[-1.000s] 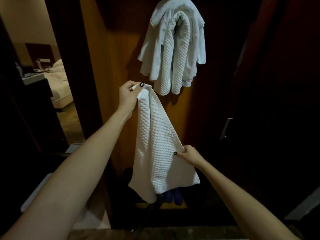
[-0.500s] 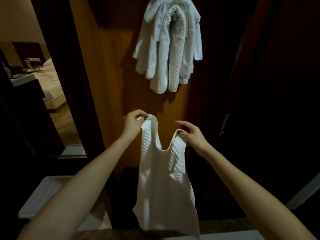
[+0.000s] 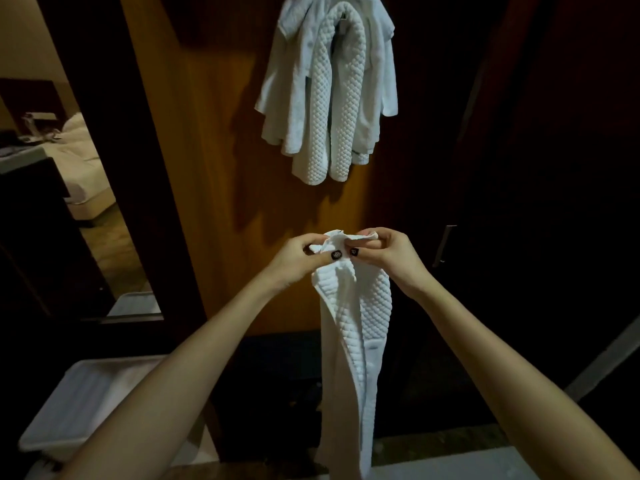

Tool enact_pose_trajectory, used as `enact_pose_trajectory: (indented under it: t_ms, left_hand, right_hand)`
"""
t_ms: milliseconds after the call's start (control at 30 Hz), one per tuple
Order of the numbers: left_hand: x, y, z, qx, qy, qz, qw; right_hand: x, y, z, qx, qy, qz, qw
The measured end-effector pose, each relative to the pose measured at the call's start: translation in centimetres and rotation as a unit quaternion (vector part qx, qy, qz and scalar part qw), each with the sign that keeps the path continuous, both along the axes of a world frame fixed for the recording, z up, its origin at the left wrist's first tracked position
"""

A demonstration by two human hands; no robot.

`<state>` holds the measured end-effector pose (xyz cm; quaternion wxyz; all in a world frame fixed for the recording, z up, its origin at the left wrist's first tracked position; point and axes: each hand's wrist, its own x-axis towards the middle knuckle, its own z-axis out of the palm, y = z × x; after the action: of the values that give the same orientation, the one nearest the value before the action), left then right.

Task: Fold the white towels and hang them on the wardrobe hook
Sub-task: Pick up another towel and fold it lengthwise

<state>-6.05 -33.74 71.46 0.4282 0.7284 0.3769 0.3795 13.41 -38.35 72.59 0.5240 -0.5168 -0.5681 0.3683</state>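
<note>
Wooden wardrobe panel (image 3: pixel 214 161) ahead, hung towels (image 3: pixel 329 98) up top: I'm seeing left hand (image 3: pixel 294 259) and right hand (image 3: pixel 389 254) closing in from apart, now pinching together the top corners of the waffle towel (image 3: pixel 356 323), so it's hanging halved lengthwise well below the hung ones, and I'm judging the hang is coming next.

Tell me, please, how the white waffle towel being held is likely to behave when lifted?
Probably floppy: the towel hangs limp below the left hand and right hand pinching its top. Likely light, since fingertips alone carry it. Its waffle weave should resist slipping, as the hung towels suggest.
</note>
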Motion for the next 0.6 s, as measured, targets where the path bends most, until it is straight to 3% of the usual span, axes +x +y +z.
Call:
enact_pose_trajectory:
  t_ms: [200, 400, 600]
  left_hand:
    - [0.2, 0.5, -0.2, 0.05, 0.016, 0.025, 0.998]
    - [-1.2, 1.4, 0.2, 0.001, -0.036, 0.049, 0.998]
    - [-2.8, 2.0, 0.8, 0.021, 0.015, 0.035, 0.999]
  right_hand:
    - [0.1, 0.3, -0.5, 0.02, 0.028, -0.084, 0.996]
    - [0.3, 0.7, 0.4, 0.016, -0.012, -0.106, 0.994]
    - [-0.9, 1.9, 0.8, 0.022, -0.038, -0.113, 0.993]
